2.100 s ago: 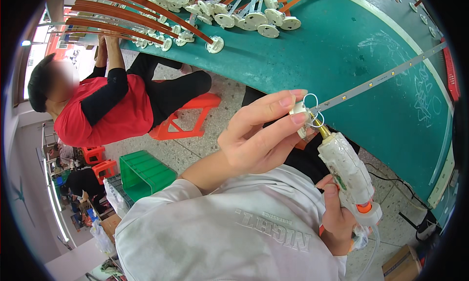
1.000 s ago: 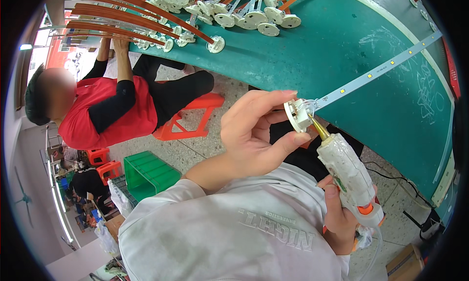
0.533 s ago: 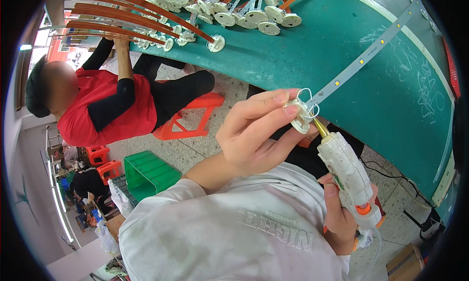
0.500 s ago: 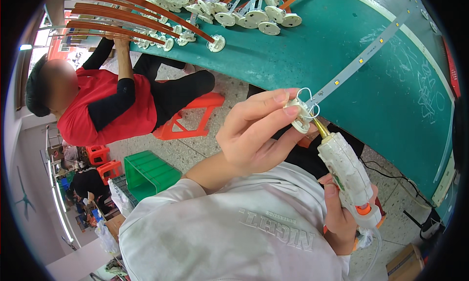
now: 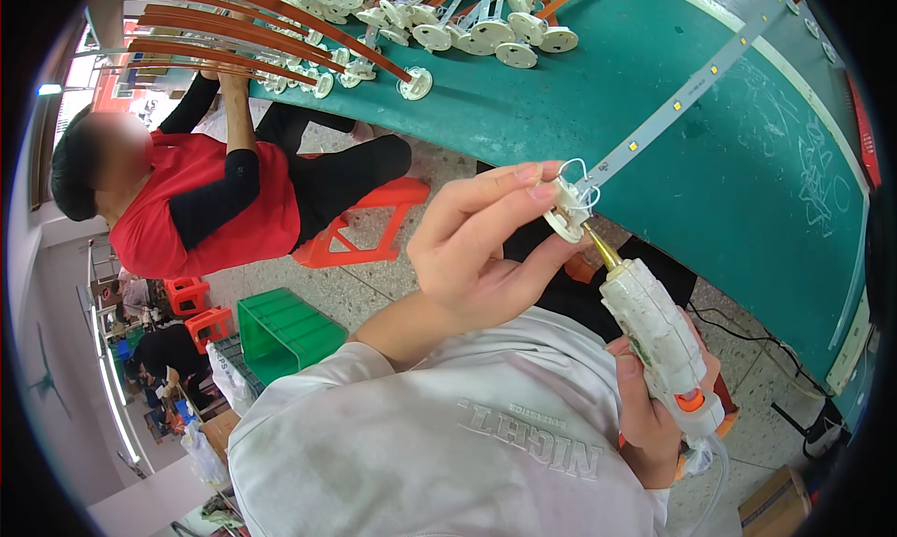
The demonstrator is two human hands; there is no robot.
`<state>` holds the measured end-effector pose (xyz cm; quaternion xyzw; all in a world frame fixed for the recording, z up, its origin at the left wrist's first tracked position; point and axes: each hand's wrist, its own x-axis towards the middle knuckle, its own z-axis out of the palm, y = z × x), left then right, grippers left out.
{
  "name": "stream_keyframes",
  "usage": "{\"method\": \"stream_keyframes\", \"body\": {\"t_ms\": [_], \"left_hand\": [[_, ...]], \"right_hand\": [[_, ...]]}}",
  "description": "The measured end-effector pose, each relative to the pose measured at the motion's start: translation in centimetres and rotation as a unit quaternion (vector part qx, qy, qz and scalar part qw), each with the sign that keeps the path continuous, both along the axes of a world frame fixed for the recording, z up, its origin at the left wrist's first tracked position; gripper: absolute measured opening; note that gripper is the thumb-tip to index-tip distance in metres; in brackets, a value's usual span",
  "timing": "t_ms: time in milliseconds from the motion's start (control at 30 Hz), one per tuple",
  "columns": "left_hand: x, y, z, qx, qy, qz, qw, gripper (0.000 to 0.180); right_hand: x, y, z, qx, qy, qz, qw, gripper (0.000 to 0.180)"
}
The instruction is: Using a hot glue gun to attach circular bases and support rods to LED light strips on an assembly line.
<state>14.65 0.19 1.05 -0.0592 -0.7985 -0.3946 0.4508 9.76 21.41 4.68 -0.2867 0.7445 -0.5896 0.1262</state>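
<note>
The cap (image 5: 567,210) was pinched in the left hand (image 5: 476,257) (glue gun (image 5: 654,336) gripped by the right hand (image 5: 649,416)), the nozzle best held steady at its rim.

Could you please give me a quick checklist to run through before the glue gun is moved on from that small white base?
1. Left hand pinches the white round base between fingertips: ok.
2. Right hand grips the glue gun: ok.
3. Brass nozzle meets the base: ok.
4. Glue actually laid down: cannot tell.
5. LED strip joined to the base and resting on the green table: ok.
6. Left fingertips clear of the nozzle: ok, though close.
</note>
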Motion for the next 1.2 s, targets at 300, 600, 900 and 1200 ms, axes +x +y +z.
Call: {"method": "stream_keyframes", "body": {"t_ms": [300, 600, 900, 1200], "left_hand": [[0.5, 1.3, 1.7, 0.4, -0.114, -0.138, 0.899, 0.052], [0.6, 0.7, 2.1, 0.627, -0.166, -0.262, 0.714, 0.055], [0.7, 0.6, 2.5, 0.638, -0.19, -0.277, 0.693, 0.055], [0.9, 0.9, 2.5, 0.648, -0.185, -0.305, 0.672, 0.054]], "right_hand": [[0.0, 0.4, 0.3, 0.013, 0.006, 0.038, 0.999, 0.028], [0.6, 1.0, -1.3, -0.052, -0.092, 0.012, 0.994, 0.025], [0.5, 0.6, -0.9, -0.058, -0.043, 0.036, 0.997, 0.031], [0.3, 1.0, 0.0, -0.037, -0.019, 0.04, 0.998, 0.03]]}}
